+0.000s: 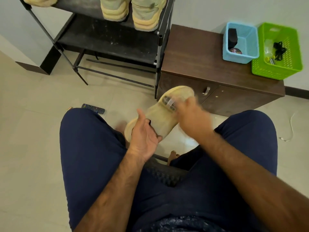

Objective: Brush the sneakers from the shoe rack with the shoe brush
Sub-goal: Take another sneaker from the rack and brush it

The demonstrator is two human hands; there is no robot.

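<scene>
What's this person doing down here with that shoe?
A seated person is cleaning a tan sneaker. The left hand grips it at one end, sole turned up, between the knees. The right hand holds a shoe brush against the sole near the other end; both are blurred, so it is probably mid-stroke. Two more sneakers sit on the shoe rack behind.

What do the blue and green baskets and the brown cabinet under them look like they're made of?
Light blue basket and bright green basket: likely moulded plastic, from their perforated lattice walls and vivid colour. Dark brown cabinet: streaky wood grain, faint sheen, probably laminate or veneer.
</scene>
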